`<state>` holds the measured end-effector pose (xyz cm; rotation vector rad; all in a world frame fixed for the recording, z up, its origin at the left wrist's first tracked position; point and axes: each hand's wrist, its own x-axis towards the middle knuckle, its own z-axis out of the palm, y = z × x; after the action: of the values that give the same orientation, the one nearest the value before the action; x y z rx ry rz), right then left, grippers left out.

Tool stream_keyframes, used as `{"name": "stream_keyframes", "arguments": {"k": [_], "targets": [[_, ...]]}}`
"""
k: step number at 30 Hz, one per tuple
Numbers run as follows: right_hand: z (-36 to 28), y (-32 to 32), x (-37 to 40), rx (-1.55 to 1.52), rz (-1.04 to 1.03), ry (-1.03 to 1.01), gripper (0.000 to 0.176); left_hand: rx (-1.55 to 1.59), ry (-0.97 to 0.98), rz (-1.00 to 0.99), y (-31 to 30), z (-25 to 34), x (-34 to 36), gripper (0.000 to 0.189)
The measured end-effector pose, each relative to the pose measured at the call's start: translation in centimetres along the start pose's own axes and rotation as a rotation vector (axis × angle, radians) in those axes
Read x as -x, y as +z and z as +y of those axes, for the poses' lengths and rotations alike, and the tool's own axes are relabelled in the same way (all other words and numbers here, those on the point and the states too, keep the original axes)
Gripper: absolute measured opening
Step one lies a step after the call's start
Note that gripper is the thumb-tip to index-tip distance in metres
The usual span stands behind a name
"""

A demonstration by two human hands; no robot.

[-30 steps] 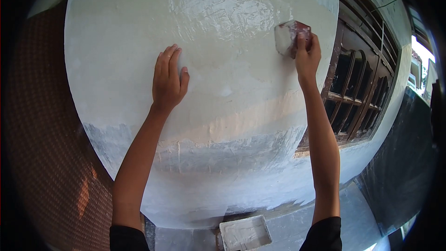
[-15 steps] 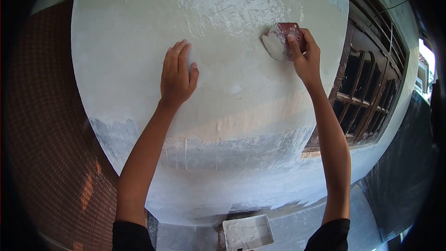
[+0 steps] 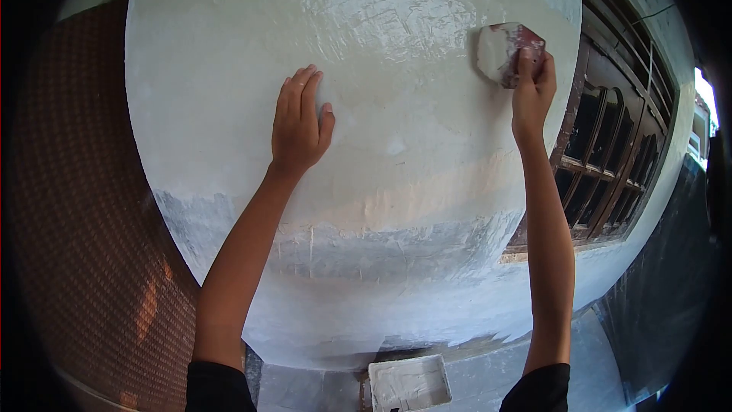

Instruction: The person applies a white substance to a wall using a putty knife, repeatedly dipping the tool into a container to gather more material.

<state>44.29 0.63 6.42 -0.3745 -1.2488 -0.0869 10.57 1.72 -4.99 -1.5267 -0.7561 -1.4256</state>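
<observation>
A wide wall pillar (image 3: 396, 175) fills the view, coated with pale putty that shines wet near the top. My left hand (image 3: 301, 126) lies flat on the pillar, fingers together, holding nothing. My right hand (image 3: 531, 91) grips a small red scraper (image 3: 505, 52) smeared with white putty and presses its blade against the pillar's upper right edge.
A white rectangular tray (image 3: 408, 383) of putty sits on the ledge below the pillar. A dark wooden window frame (image 3: 602, 152) with panes stands right of the pillar. A brown patterned surface (image 3: 84, 206) lies to the left.
My right hand swept the scraper left across the putty, then back right and slightly up to the pillar's edge. My left hand stayed flat on the wall.
</observation>
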Motion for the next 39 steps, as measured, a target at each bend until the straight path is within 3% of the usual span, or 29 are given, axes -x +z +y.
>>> {"name": "stream_keyframes", "arguments": {"k": [2,3,6,8,10,12,14,16,18,20,22,24,28,29,30,32,34,36,38,39], "targets": [[-0.3,0.2,1.0,0.234,-0.330,-0.183,0.028,-0.001,0.001,0.011,0.1,0.0,0.0,0.051],[-0.1,0.1,0.6,0.237,-0.329,-0.179,0.028,0.002,0.002,0.008,0.1,0.0,-0.1,0.051],[-0.1,0.0,-1.4,0.181,0.126,0.126,0.028,0.004,0.009,0.015,0.1,0.1,0.1,0.051],[-0.2,0.3,-1.4,0.114,0.187,0.101,0.029,0.000,0.011,0.021,0.2,0.0,0.1,0.051],[0.0,0.5,-0.7,0.110,-0.151,-0.166,0.029,0.002,0.011,0.021,0.1,0.0,0.1,0.051],[-0.3,0.8,-0.6,0.200,-0.260,-0.252,0.030,0.007,0.011,0.020,0.2,-0.1,0.0,0.051],[-0.9,0.7,-1.4,0.296,-0.020,0.031,0.029,0.008,0.015,0.024,0.3,-0.1,0.1,0.050],[-0.5,0.5,-2.8,0.159,0.190,0.054,0.030,0.008,0.009,0.020,0.3,0.0,0.1,0.050],[0.0,0.8,-3.0,0.021,0.100,-0.057,0.031,0.005,0.005,0.015,0.2,-0.1,0.1,0.050],[-0.2,1.5,-2.2,0.120,-0.168,-0.171,0.035,-0.006,0.005,0.012,0.3,-0.1,0.1,0.050],[-0.8,1.5,-2.4,0.282,-0.252,-0.150,0.037,0.005,0.006,0.010,0.2,-0.1,0.1,0.050],[-0.3,1.2,-4.2,0.293,0.057,0.069,0.036,0.017,0.009,0.013,0.2,-0.1,0.1,0.050],[1.2,0.7,-4.7,0.031,0.112,0.046,0.031,-0.035,0.005,0.031,0.2,0.0,0.2,0.051],[0.7,0.8,-3.8,0.006,-0.085,0.015,0.031,-0.040,0.004,0.031,0.2,0.0,0.1,0.051],[0.8,0.5,-3.3,0.209,-0.243,-0.096,0.033,-0.038,0.004,0.032,0.2,0.0,0.1,0.051],[2.0,-0.4,-3.5,0.379,-0.121,0.000,0.034,-0.024,0.010,0.039,0.2,0.0,0.1,0.051],[2.4,-1.8,-4.5,0.170,0.145,0.236,0.035,-0.026,0.007,0.039,0.2,0.1,0.2,0.051],[2.2,-2.2,-3.6,0.083,0.240,0.213,0.036,-0.030,0.003,0.042,0.2,0.1,0.2,0.051],[2.6,-2.6,-2.4,0.002,-0.090,0.102,0.035,-0.037,0.007,0.045,0.3,0.1,0.1,0.051],[2.3,-2.5,-1.6,0.141,-0.224,0.010,0.034,-0.035,0.006,0.045,0.3,0.1,0.1,0.051]]}}
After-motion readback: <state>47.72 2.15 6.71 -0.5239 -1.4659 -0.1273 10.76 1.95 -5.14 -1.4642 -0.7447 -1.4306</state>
